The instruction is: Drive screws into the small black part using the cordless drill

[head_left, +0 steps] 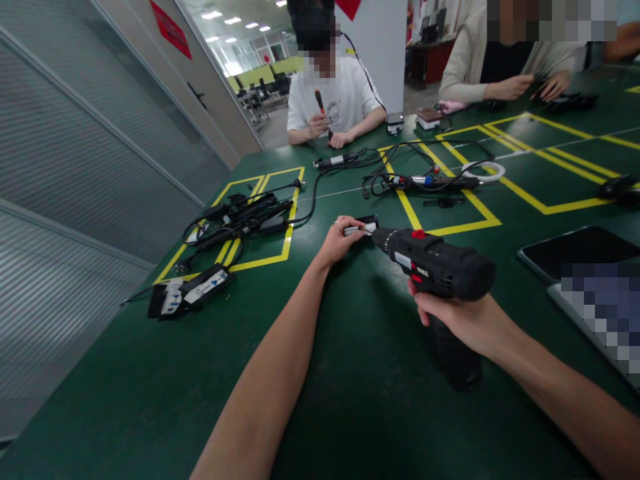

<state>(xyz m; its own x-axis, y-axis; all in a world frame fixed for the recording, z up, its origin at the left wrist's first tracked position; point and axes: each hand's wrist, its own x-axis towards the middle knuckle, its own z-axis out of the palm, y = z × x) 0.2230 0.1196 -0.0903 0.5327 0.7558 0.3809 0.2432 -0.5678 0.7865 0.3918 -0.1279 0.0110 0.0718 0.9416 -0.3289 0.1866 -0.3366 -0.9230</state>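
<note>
My right hand (453, 317) is wrapped round the grip of a black cordless drill (435, 263) with red switches. The drill lies nearly level, its chuck pointing left and away from me. At the chuck's front, my left hand (343, 239) has its fingers closed on a small white and black part (369, 225) resting on the green table (360, 413). The drill's tip meets the part close to my left fingertips; whether it touches cannot be made out. Most of the part is hidden by fingers and chuck.
Bundled black cables and tools (245, 223) lie at the left, with a black and white casing (190, 291) nearer me. Wired tools (430, 181) and a white ring (484, 172) lie beyond. A dark tablet (580, 250) is at the right. Across the table a person holds a screwdriver (320, 101).
</note>
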